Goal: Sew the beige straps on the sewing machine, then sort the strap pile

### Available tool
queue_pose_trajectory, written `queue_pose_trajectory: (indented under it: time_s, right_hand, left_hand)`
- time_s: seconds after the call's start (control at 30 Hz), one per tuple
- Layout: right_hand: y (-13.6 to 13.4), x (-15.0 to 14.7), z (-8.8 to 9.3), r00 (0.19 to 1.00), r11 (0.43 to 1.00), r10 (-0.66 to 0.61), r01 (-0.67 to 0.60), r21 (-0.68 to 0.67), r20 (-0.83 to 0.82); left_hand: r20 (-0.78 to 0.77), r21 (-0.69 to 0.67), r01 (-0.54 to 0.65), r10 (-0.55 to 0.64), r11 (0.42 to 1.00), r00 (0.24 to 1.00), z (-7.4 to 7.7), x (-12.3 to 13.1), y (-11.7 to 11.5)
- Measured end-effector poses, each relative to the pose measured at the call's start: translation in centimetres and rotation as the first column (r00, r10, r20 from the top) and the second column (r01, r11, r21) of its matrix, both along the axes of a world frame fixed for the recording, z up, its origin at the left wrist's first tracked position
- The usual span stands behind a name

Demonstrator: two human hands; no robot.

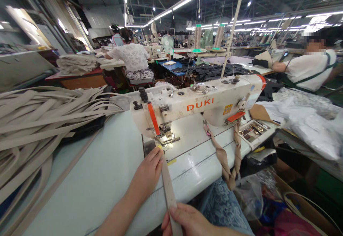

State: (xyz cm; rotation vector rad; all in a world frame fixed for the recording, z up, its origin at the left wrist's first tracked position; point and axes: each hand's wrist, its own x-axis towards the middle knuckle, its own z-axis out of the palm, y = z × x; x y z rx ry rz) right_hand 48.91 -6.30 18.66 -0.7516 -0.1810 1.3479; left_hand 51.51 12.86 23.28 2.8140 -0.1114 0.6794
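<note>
A beige fabric strap [166, 179] runs from the needle area of a white sewing machine [174, 104] down over the table's front edge. My left hand [149, 166] lies at the strap's upper end, close in front of the lit presser foot [167, 136], its fingers together and pressing there. Lower down, my right hand [187, 218] grips the same strap between thumb and fingers. The strap's far end under the foot is too small to make out.
Many loose beige straps [40, 121] are heaped at the left. Small scissors [206, 127] tied to a twisted cloth band [222, 157] lie right of the needle. A parts tray [254, 132] sits at the right end. Two people [131, 54] work beyond.
</note>
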Motion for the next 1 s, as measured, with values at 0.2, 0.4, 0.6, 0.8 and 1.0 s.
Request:
queue_pose_trajectory:
  time_s: [0.2, 0.4, 0.6, 0.8, 1.0]
  right_hand:
    - [-0.2, -0.1, -0.2, 1.0, 1.0, -0.015, 0.015, -0.007, -0.019]
    - [-0.4, 0.0, 0.4, 1.0, 0.999, -0.014, 0.013, -0.032, -0.022]
    - [0.0, 0.0, 0.9, 0.999, 0.999, -0.038, 0.038, -0.003, -0.035]
    - [0.1, -0.1, 1.3, 0.998, 0.999, -0.048, 0.047, -0.023, -0.029]
    - [-0.5, -0.2, 0.8, 1.0, 0.998, -0.02, 0.021, -0.058, 0.017]
  left_hand:
    - [-0.037, -0.051, -0.006, 0.004, 0.999, 0.999, 0.0, 0.1, 0.0]
    - [-0.037, -0.059, -0.02, 0.018, 0.998, 0.999, 0.1, 0.1, -0.1]
    - [-0.033, -0.07, -0.029, 0.027, 0.997, 0.999, 0.1, 0.0, -0.1]
    - [-0.041, -0.05, -0.036, 0.034, 0.998, 0.999, 0.0, 0.2, 0.0]
    - [-0.049, -0.046, -0.045, 0.043, 0.998, 0.998, -0.3, 0.1, 0.2]
